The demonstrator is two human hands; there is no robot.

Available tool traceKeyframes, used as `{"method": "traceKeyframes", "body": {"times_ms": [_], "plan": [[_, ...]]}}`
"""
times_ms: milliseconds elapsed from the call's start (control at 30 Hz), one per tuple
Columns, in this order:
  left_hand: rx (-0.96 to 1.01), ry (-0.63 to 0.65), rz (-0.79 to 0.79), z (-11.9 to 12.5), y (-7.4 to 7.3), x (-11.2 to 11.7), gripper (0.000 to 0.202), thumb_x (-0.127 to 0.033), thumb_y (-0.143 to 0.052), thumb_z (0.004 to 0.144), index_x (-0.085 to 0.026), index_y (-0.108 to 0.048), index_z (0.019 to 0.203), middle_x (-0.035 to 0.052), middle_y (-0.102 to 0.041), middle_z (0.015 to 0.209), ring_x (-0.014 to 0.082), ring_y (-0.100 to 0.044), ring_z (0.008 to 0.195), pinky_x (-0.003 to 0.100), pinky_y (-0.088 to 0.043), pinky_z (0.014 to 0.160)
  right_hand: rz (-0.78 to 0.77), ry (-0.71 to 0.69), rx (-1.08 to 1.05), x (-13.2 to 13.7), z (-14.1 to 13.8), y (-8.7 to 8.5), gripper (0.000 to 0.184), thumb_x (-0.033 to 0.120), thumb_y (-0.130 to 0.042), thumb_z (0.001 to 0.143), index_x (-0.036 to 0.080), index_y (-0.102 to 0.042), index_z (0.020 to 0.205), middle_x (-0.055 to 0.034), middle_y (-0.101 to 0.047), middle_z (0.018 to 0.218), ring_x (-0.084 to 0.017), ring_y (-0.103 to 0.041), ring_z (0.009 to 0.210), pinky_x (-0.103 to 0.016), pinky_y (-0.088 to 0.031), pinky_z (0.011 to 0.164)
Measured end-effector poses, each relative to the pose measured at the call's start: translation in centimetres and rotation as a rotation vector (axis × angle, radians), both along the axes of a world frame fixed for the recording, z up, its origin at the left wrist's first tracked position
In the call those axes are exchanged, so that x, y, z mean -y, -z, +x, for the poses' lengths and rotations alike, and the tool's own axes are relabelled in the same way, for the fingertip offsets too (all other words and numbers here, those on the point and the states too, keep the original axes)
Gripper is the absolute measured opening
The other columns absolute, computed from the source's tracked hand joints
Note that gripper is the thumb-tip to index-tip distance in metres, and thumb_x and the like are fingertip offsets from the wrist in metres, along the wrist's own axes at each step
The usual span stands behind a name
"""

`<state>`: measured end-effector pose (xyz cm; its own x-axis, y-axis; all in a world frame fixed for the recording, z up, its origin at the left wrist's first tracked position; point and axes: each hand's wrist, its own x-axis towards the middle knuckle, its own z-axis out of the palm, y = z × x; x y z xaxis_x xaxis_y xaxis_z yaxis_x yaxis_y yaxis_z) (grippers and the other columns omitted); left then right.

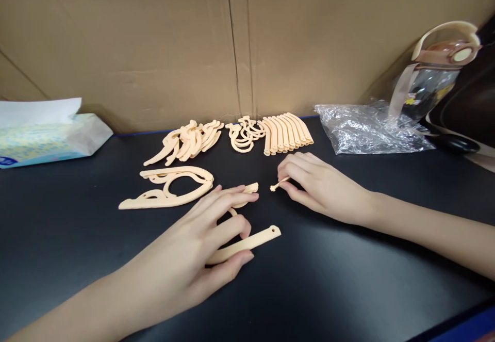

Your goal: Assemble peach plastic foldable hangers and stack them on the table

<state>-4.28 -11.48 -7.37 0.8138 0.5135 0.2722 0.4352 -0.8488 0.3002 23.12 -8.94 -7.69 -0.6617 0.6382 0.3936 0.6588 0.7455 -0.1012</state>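
My left hand [197, 239] lies over a beige plastic folding hanger. Its thumb and bent fingers grip one hanger arm [265, 237], whose end with a small hole points right. Under the outstretched fingers shows the end of another beige arm [252, 188]; the middle of this hanger is hidden by the hand. To the right, my right hand [325, 184] pinches a thin beige hook [274, 187], seen edge-on and mostly covered by the fingers. Behind the left hand, a joined folding hanger [189, 196] rests on the black table.
Along the back lie a pile of beige curved arms [187, 143], several hook pieces [242, 138] and a row of long arms [288, 133]. A tissue pack [50, 135] sits at left. Clear plastic bag [367, 130] and drinking bottle [433, 84] stand at right before a cardboard wall [154, 48].
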Motion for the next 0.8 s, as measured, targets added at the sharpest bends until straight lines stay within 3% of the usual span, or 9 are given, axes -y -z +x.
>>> {"method": "traceKeyframes", "body": {"times_ms": [167,267,367,567,800], "plan": [[0.028,0.001,-0.081,0.0,-0.3,-0.1,0.006,-0.021,-0.052,0.097,-0.024,-0.055,0.093,0.0095,-0.055,0.141,0.0225,-0.044,0.141,0.036,-0.045,0.11,0.108,-0.093,-0.004,0.6,-0.2,-0.1,0.024,0.02,-0.034,0.106,0.017,-0.052,0.09,-0.0059,-0.065,0.085,-0.017,-0.059,0.073,-0.029,-0.047,0.07],[0.043,0.005,-0.068,0.0,-0.4,-0.1,0.006,-0.02,-0.052,0.097,-0.024,-0.055,0.094,0.0094,-0.057,0.138,0.0233,-0.046,0.139,0.038,-0.043,0.112,0.12,-0.097,0.007,1.2,-0.3,-0.1,0.029,0.025,-0.027,0.109,0.019,-0.049,0.091,-0.0027,-0.066,0.079,-0.013,-0.058,0.059,-0.024,-0.042,0.054],[0.053,0.002,-0.058,0.0,-0.5,-0.1,0.006,-0.018,-0.051,0.097,-0.023,-0.054,0.095,0.0103,-0.06,0.133,0.0246,-0.049,0.137,0.039,-0.045,0.109,0.147,-0.1,0.005,1.7,-0.4,-0.1,0.027,0.028,-0.029,0.109,0.02,-0.049,0.092,-0.0011,-0.07,0.08,-0.012,-0.061,0.054,-0.024,-0.037,0.047],[0.058,-0.03,-0.086,0.0,-0.6,-0.4,0.009,-0.022,-0.05,0.097,-0.024,-0.048,0.089,0.01,-0.06,0.134,0.022,-0.053,0.131,0.033,-0.052,0.099,0.079,-0.068,-0.06,1.9,-0.5,-0.3,0.017,0.028,-0.04,0.106,0.018,-0.054,0.102,0.0,-0.073,0.079,-0.012,-0.069,0.061,-0.024,-0.041,0.051],[0.067,-0.059,-0.096,0.0,-0.6,-0.3,0.012,-0.026,-0.047,0.1,-0.024,-0.047,0.088,0.0092,-0.057,0.137,0.0201,-0.058,0.125,0.034,-0.048,0.104,-0.045,-0.118,0.015,2.1,-0.8,-0.5,0.024,0.023,-0.036,0.105,0.016,-0.058,0.103,-0.0013,-0.072,0.081,-0.013,-0.065,0.062,-0.026,-0.039,0.054]]}}
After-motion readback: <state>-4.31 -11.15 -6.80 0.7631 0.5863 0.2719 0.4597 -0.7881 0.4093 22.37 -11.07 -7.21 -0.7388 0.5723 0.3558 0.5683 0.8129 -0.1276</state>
